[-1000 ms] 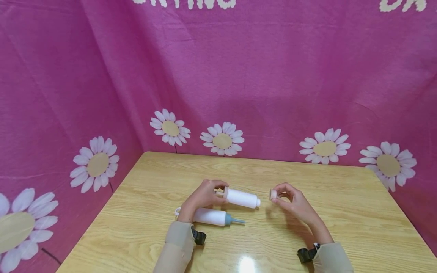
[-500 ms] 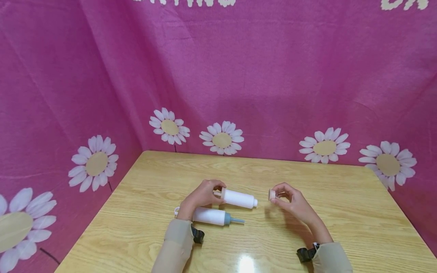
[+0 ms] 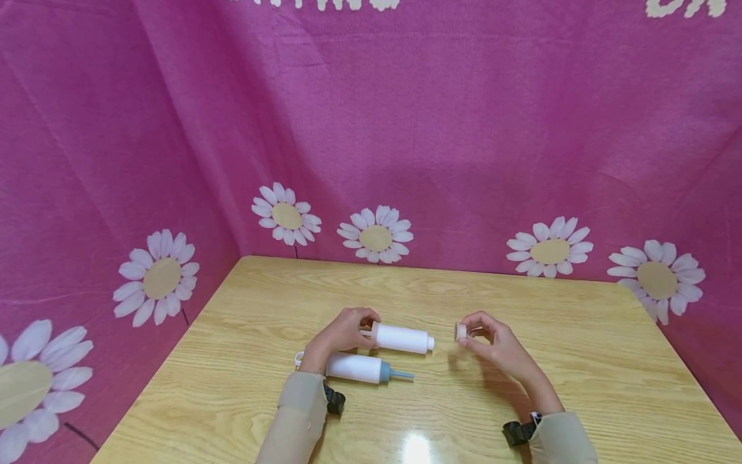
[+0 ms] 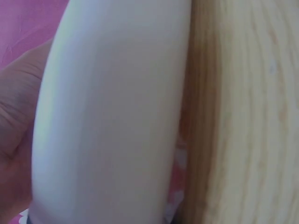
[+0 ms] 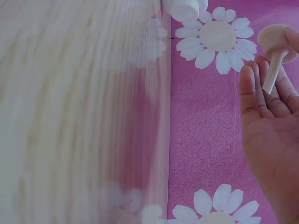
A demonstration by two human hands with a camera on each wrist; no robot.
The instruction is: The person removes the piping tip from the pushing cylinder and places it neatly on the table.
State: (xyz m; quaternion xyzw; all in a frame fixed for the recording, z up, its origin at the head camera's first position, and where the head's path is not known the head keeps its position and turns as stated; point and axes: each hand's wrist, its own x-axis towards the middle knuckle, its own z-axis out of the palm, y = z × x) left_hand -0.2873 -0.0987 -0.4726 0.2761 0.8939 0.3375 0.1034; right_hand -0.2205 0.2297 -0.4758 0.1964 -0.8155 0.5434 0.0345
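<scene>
My left hand grips the beige left end of a white squeeze bottle, which lies on its side with its small white neck facing right. My right hand pinches a beige nozzle cap a short way from that neck. In the right wrist view the cap shows a round top and a thin spout along the fingers. Nearer me lies a second white bottle with a teal nozzle cap, partly behind the left wrist. A white bottle body fills much of the left wrist view, hiding most of that hand.
The wooden table reaches back to a pink cloth printed with white flowers. The same cloth hangs along the left side. A bright light reflection sits near the front of the tabletop.
The left hand and its bottle have shifted slightly left, widening the gap to the cap. The right hand and cap have barely moved. The second bottle lies as before.
</scene>
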